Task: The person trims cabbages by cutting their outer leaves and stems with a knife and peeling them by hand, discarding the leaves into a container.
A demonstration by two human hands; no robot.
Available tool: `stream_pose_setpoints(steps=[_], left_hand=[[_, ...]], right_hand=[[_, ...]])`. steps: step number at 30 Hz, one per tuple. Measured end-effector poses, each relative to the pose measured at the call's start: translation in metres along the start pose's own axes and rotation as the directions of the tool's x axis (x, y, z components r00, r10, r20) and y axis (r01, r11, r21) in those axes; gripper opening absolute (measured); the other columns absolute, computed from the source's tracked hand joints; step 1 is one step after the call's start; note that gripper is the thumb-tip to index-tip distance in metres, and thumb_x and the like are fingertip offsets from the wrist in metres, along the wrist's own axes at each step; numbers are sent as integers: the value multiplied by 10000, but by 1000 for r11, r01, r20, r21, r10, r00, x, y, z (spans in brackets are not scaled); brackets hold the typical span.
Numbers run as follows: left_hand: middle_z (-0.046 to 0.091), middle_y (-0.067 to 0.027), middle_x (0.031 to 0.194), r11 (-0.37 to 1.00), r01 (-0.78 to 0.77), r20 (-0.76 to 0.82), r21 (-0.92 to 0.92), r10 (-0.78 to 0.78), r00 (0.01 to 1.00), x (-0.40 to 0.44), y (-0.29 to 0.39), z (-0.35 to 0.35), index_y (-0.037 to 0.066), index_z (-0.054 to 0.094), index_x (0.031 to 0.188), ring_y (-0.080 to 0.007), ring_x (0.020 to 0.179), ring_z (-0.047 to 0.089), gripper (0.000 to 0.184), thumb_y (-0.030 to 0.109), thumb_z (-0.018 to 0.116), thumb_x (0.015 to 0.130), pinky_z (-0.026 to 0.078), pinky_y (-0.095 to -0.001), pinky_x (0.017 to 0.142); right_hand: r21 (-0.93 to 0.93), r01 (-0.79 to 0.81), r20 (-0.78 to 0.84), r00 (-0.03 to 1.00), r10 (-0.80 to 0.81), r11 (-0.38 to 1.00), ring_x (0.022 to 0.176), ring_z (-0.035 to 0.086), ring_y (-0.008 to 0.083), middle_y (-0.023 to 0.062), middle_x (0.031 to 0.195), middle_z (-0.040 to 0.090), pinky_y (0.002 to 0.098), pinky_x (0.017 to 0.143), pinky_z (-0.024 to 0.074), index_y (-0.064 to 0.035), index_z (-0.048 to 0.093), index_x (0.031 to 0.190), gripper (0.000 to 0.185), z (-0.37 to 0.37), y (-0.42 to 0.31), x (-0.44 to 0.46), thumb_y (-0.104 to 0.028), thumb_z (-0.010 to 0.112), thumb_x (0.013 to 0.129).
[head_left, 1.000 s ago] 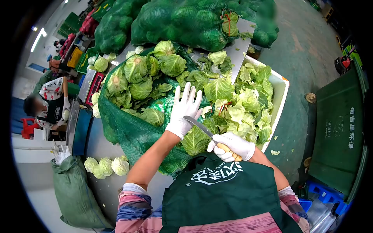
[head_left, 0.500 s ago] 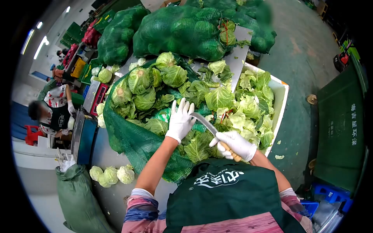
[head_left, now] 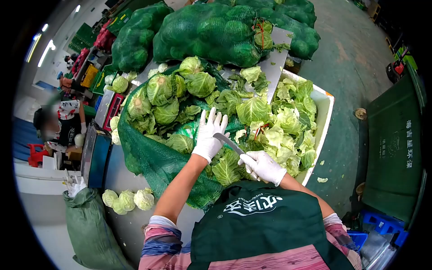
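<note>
My left hand, in a white glove, is held over the opened green net bag with its fingers stretched out. Gripped in my gloved right hand is a knife with a curved blade; the hand hides its handle. The blade's tip reaches up to the side of my left hand, and I cannot tell whether they touch. Several cabbages lie in the bag beyond my left hand. A leafy cabbage lies just below the blade, and another cabbage sits farther up.
A white box full of loose cabbage leaves stands at the right. Filled net bags lie across the back. Trimmed cabbages sit at the lower left near a green sack. Another person stands at the far left.
My right hand and the knife have shifted slightly left, and the handle has turned out of sight. My left hand's fingers have risen a little. The person at the left has moved slightly.
</note>
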State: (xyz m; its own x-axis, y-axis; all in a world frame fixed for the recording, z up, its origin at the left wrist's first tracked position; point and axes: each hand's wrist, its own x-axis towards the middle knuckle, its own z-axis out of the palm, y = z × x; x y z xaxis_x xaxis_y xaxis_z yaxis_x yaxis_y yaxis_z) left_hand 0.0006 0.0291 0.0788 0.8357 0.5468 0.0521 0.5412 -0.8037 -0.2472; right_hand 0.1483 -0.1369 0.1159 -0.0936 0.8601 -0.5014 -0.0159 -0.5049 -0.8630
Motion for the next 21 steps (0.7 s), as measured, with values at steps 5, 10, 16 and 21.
stream_pose_setpoints(steps=[5, 10, 16, 21], left_hand=[[519, -150, 1326, 1000, -6, 48, 7, 6, 999, 1, 3, -2, 67, 484, 1335, -336, 1356, 338, 591, 401, 589, 859, 161, -532, 1137], [538, -143, 1300, 1000, -28, -10, 9, 28, 1000, -1, 3, 1, 67, 509, 1310, -344, 1341, 348, 590, 400, 620, 835, 155, -534, 1139], [537, -142, 1306, 999, -32, -25, -30, 31, 999, 2, 4, 3, 64, 513, 1304, -351, 1332, 356, 586, 382, 627, 826, 166, -534, 1134], [554, -143, 1276, 991, -2, -85, -131, -9, 996, -2, 3, 7, 52, 541, 1261, -351, 1310, 385, 542, 350, 640, 820, 194, -544, 1119]], right_hand=[[-20, -3, -1, 1000, 3, 1000, 416, 451, 64, -24, 583, 499, 237, 387, 379, -31, 630, 913, 367, 1, 2, 3, -348, 460, 987], [-9, -38, 40, 998, 39, 999, 423, 450, 68, -18, 591, 494, 237, 379, 377, -27, 625, 921, 374, 0, 4, 5, -355, 458, 989], [402, -266, 429, 900, 77, 876, 437, 418, 63, -7, 612, 484, 210, 376, 344, 17, 613, 987, 412, -5, 0, 3, -369, 468, 995], [567, -245, 461, 886, -56, 787, 436, 402, 65, -4, 614, 477, 206, 381, 329, 43, 593, 1058, 428, -9, 2, 2, -350, 429, 1017]])
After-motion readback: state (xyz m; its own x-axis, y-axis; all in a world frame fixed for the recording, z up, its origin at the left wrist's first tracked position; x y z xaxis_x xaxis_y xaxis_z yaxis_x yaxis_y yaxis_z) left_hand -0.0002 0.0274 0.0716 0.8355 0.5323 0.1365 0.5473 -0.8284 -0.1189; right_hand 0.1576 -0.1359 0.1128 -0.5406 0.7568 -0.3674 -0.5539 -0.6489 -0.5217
